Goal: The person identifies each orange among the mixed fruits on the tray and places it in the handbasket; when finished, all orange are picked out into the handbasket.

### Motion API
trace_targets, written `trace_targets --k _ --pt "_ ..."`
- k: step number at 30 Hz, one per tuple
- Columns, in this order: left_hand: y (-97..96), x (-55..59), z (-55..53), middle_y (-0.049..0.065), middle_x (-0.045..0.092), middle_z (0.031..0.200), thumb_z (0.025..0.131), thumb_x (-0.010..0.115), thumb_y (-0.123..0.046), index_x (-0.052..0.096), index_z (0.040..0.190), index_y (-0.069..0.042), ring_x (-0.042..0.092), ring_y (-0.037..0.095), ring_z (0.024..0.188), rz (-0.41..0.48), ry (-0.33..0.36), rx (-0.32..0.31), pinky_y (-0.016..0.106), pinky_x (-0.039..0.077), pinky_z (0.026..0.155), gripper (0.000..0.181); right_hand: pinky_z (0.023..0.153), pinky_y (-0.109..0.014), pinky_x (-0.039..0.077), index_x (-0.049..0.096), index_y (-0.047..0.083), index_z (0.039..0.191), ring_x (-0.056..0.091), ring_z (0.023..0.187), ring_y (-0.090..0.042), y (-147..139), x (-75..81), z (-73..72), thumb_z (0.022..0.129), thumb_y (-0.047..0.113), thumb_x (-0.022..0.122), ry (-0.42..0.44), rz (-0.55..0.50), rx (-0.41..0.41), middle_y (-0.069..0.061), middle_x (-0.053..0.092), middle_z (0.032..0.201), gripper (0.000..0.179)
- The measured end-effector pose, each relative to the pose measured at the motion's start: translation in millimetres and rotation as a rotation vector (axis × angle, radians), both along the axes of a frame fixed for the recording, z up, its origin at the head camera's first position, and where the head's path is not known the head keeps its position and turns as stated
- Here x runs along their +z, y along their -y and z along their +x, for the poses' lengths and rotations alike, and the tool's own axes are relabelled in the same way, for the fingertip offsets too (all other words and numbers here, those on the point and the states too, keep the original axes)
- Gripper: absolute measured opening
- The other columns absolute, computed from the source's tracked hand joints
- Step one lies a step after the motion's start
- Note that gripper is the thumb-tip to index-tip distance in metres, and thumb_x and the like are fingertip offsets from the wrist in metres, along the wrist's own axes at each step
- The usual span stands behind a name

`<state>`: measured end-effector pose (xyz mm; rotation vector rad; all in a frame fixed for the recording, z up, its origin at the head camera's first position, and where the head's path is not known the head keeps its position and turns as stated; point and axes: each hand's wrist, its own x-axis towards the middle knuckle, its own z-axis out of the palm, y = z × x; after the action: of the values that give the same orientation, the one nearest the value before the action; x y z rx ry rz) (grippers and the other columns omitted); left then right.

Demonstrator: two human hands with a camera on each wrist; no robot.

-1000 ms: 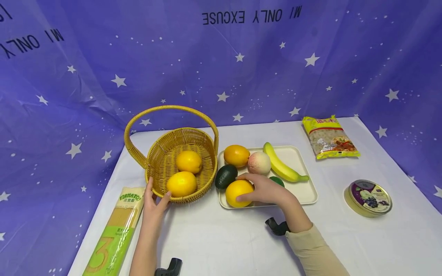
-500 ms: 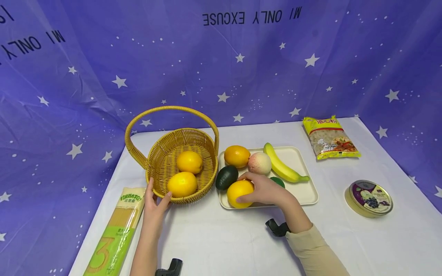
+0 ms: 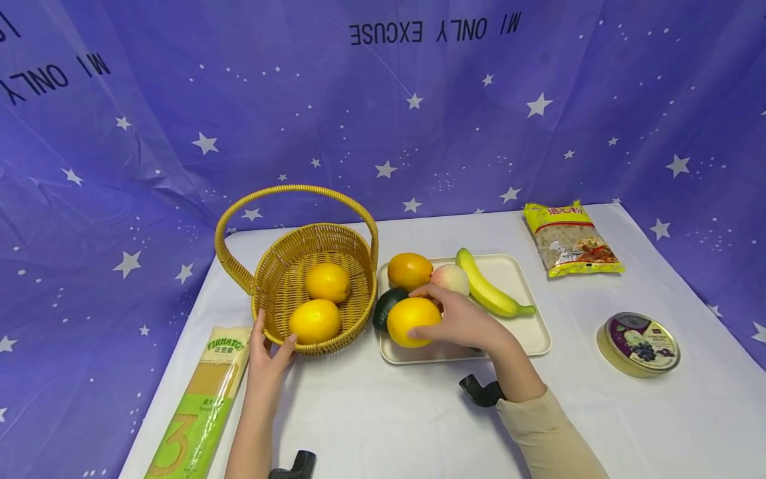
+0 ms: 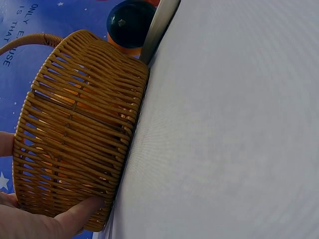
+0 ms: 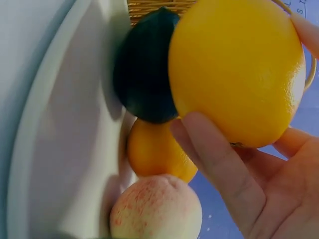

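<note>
Yellow fruit [image 3: 413, 322] pinched in the right hand [image 3: 461, 322], above the tray [image 3: 526, 336].
Avocado [image 3: 385, 309] partly covered behind; left hand [image 3: 267, 356] spread against the basket [image 3: 308, 238]. Big "3" on the cut-off pasta pack [image 3: 200, 399], upside-down "ONLY EXCUSE" on the backdrop [image 3: 299, 100], tin [image 3: 639, 342] print too tiny, sorry.

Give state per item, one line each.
Basket: upright, two yellow fruits inside, touched by left hand
Tray: partly filled
Held fruit: in grip of right hand, off tray
Banana: unpeeled, on tray
Peach: on tray
Avocado: on tray
Orange fruit: on tray
Tin: closed, label up
Spaghetti pack: flat
Yellow bag: flat
</note>
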<state>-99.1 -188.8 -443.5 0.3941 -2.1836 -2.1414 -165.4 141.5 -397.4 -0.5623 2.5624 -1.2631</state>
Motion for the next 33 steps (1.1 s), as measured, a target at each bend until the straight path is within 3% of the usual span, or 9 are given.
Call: trace_targets --k 4,11,14,17,24,33 --pt "1.1 -0.1 -0.1 0.002 -0.009 0.160 0.098 0.056 -0.014 0.000 0.156 -0.031 0.004 0.022 0.145 0.000 0.007 0.002 0.040 0.034 0.107 0.082 0.084 -0.037 0.048 0.058 0.022 0.124 0.055 0.095 -0.018 13 7.9 -5.0 0.071 0.044 0.082 -0.031 -0.035 -0.014 0.004 0.060 0.111 0.062" --pt "2.8 -0.9 -0.1 0.002 -0.008 0.160 0.098 0.057 -0.014 0.001 0.156 -0.030 0.006 0.022 0.145 0.003 0.012 0.011 0.016 0.043 0.093 0.082 0.087 -0.038 0.050 0.058 0.022 0.127 0.056 0.101 -0.017 53 26.8 -14.4 0.071 0.044 0.083 -0.097 -0.115 -0.033 0.007 0.058 0.121 0.065" --pt "1.7 -2.0 -0.5 0.006 -0.008 0.160 0.098 0.057 -0.014 0.001 0.156 -0.028 0.006 0.024 0.145 0.008 0.004 0.007 0.012 0.043 0.090 0.082 0.088 -0.039 0.050 0.056 0.023 0.130 0.055 0.103 -0.017 69 27.3 -16.7 0.071 0.046 0.083 -0.098 -0.126 -0.051 0.006 0.056 0.124 0.069" --pt "0.6 -2.5 -0.8 0.006 -0.008 0.160 0.098 0.057 -0.014 0.001 0.157 -0.028 0.005 0.024 0.145 0.004 0.007 0.008 0.015 0.043 0.093 0.082 0.089 -0.038 0.050 0.054 0.022 0.132 0.055 0.104 -0.016 83 22.5 -19.4 0.072 0.049 0.081 -0.120 -0.108 -0.055 0.004 0.055 0.127 0.072" --pt "-0.2 -3.6 0.0 0.002 -0.010 0.160 0.098 0.057 -0.016 0.001 0.156 -0.031 0.000 0.023 0.145 -0.011 0.019 0.010 0.037 0.033 0.106 0.082 0.089 -0.037 0.049 0.054 0.019 0.132 0.055 0.106 -0.016 99 9.8 -23.3 0.073 0.051 0.079 -0.218 -0.047 -0.047 0.003 0.055 0.128 0.072" --pt "0.4 -2.1 -0.1 0.002 -0.010 0.160 0.098 0.056 -0.015 0.001 0.156 -0.031 0.001 0.023 0.145 -0.001 0.012 0.009 0.030 0.036 0.104 0.081 0.094 -0.037 0.047 0.054 0.019 0.134 0.054 0.112 -0.018 111 4.7 -24.4 0.074 0.050 0.079 -0.271 0.023 -0.075 0.001 0.054 0.129 0.071"
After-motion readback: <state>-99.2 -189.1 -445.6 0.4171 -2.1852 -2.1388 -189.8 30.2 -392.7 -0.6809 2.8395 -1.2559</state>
